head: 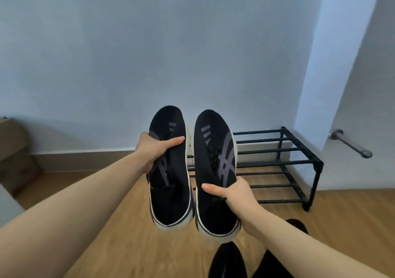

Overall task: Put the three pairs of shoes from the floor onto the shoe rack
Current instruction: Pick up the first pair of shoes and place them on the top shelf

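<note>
A person holds a pair of black knit sneakers with grey side stripes and white soles in mid-air, one shoe to each hand, toes pointing away toward the pale blue wall (106, 53). The left hand (157, 149) is closed around the left sneaker (168, 181) from the outer side, its thumb lying across the upper near the laces; the right hand (233, 194) grips the right sneaker (213, 171) lower down, thumb hooked over the tongue area, fingers hidden beneath. Both shoes are tipped up steeply so their uppers face the camera — a hold that looks meant to keep the pair level with each other and side by side, ready to go down together rather than one at a time.

Behind and to the right of the raised pair stands the black metal-bar shoe rack (299, 162), set against the wall on the light wooden floor (128, 235). Its visible rails carry no shoes; the left part of the rack is hidden behind the sneakers, so what sits there cannot be told. The pair hangs in front of the rack, not yet touching it.

Other dark shoes (228, 260) lie on the floor at the bottom edge of the view, near the person's right forearm — apparently still awaiting their turn, though how many cannot be made out. A brown cardboard box (15, 153) sits at far left. At far right a door stop (350, 145) juts from a pale door. By this view the task looks to be at an early stage, with the first pair on its way to a shelf.
</note>
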